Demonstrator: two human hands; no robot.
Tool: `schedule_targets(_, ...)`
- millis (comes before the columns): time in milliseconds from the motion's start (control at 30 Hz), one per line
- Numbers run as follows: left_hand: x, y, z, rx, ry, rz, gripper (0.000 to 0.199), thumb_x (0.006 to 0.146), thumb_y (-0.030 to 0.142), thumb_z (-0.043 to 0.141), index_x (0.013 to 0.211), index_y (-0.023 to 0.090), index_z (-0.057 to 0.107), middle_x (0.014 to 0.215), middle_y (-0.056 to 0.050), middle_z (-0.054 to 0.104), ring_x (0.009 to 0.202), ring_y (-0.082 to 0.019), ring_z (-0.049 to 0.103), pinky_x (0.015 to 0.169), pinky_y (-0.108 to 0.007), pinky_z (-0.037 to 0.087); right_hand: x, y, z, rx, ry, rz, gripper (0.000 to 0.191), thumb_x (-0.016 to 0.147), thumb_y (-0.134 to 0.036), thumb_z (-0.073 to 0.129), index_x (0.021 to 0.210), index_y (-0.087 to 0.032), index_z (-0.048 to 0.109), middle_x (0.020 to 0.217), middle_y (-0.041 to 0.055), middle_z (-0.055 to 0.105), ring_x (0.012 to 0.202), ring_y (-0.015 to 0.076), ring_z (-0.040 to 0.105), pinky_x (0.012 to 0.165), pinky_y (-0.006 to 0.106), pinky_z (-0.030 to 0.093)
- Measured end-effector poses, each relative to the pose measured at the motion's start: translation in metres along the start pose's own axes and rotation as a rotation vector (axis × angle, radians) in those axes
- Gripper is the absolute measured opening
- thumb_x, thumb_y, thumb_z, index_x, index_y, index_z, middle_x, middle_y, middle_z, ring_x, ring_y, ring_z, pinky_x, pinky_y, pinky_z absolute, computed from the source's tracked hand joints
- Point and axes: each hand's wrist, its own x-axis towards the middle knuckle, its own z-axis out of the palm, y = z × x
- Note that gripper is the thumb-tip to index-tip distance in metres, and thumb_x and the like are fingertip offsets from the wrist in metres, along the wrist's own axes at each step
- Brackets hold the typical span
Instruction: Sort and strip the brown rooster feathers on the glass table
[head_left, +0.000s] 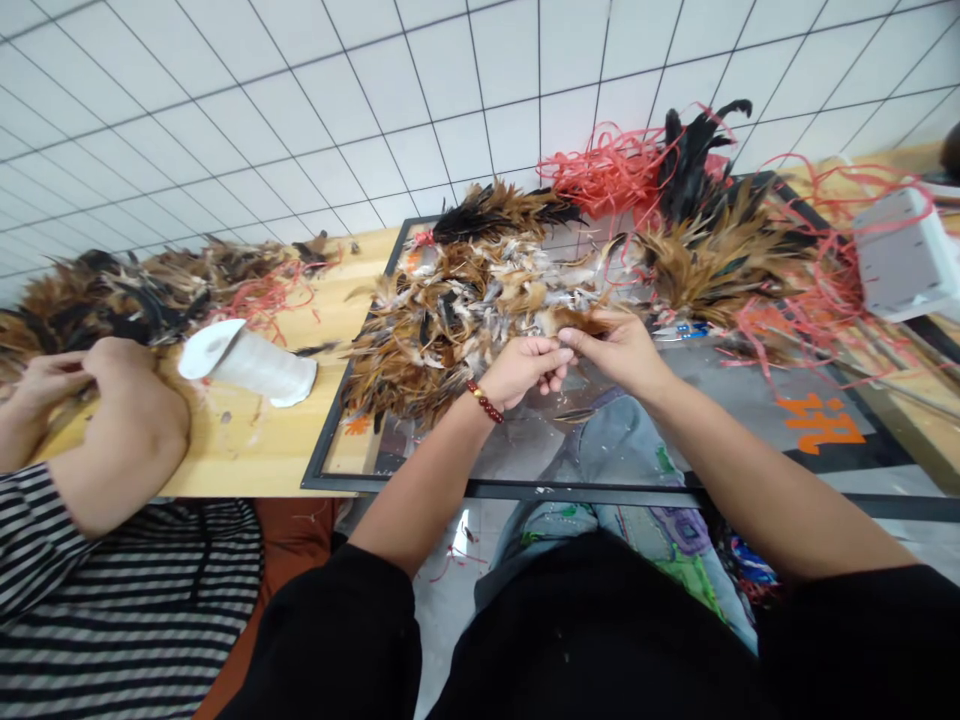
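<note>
My left hand (527,372), with a dark red bead bracelet (486,402) at the wrist, meets my right hand (626,352) above the glass-like panel. Both hands are closed, thumbs and fingertips pinching a small brown feather (585,324) between them; its lower end is hidden by the fingers. Just beyond and to the left of them spreads a heap of loose brown, white and black feathers (442,320). A single dark feather (576,415) lies below my hands. To the right of my right hand lies a small blue-handled tool (682,331), partly covered.
The black-framed panel (750,400) lies on a wooden table (247,450). Bundled feathers (709,260), red plastic strips (607,175) and a white box (904,255) stand at the back and right. A co-worker's hands (97,365) work at the left, beside a white roll (251,365).
</note>
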Motion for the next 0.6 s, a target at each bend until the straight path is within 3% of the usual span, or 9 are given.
schedule_targets(100,0.002,0.005,-0.003,-0.124,0.186,0.119,0.024,0.082,0.030,0.079,0.072,0.012,0.067,0.056,0.003,0.059,0.045,-0.004,0.052,0.042,-0.018,0.035,0.004,0.005,-0.008,-0.066,0.178,-0.024,0.019,0.081,-0.040,0.071,0.087,-0.022,0.071,0.074,0.0004,0.068,0.061,0.0139,0.056,0.060,0.031,0.049)
schedule_targets(167,0.003,0.008,-0.005,-0.224,0.303,0.206,0.023,0.083,0.029,0.078,0.073,0.013,0.066,0.060,0.003,0.061,0.048,-0.004,0.054,0.045,-0.018,0.036,0.006,0.007,-0.014,-0.204,0.215,-0.051,0.011,0.082,-0.031,0.068,0.088,-0.022,0.071,0.073,0.0006,0.067,0.062,0.0146,0.056,0.061,0.032,0.048)
schedule_targets(300,0.004,0.012,-0.008,-0.285,0.435,0.306,0.023,0.080,0.032,0.080,0.075,0.015,0.065,0.066,0.002,0.066,0.051,-0.004,0.056,0.047,-0.017,0.039,-0.001,0.004,-0.012,-0.559,-0.004,-0.186,0.009,0.083,-0.027,0.066,0.078,-0.021,0.071,0.074,0.0024,0.067,0.069,0.0166,0.059,0.069,0.033,0.047)
schedule_targets(467,0.008,0.010,-0.012,-0.324,0.569,0.361,0.025,0.078,0.035,0.082,0.077,0.016,0.066,0.064,0.005,0.064,0.048,-0.002,0.053,0.046,-0.016,0.036,-0.016,-0.008,0.013,-0.932,-0.280,-0.134,0.023,0.084,-0.041,0.071,0.083,-0.018,0.071,0.088,0.0082,0.071,0.081,0.0218,0.064,0.072,0.033,0.044)
schedule_targets(600,0.008,0.010,-0.012,-0.328,0.576,0.358,0.022,0.081,0.033,0.079,0.076,0.016,0.066,0.063,0.005,0.064,0.048,-0.002,0.052,0.046,-0.017,0.036,-0.015,-0.009,0.015,-1.039,-0.383,-0.022,0.011,0.085,-0.019,0.060,0.079,-0.019,0.069,0.086,0.0072,0.071,0.079,0.0209,0.064,0.071,0.032,0.041)
